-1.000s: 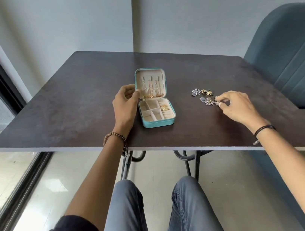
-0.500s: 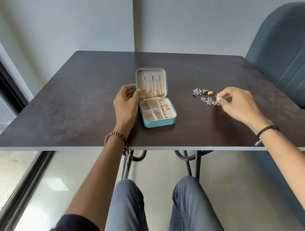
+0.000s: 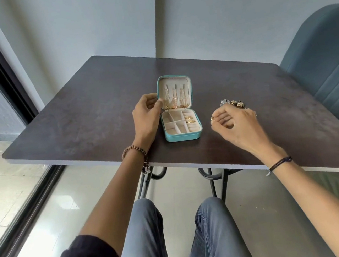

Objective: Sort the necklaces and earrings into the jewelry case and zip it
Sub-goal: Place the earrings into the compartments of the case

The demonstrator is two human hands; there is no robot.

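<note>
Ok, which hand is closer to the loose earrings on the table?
Right. The right hand hovers in front of the earrings, partly hiding them; the left hand grips the lid of the case, on its far side.

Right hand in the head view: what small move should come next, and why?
Probably carry the right hand leftward over the jewelry case tray and drop its piece into a compartment. It seems to pinch a small earring just right of the open case, the left hand holds the lid open, and loose earrings lie on the table behind it.
</note>
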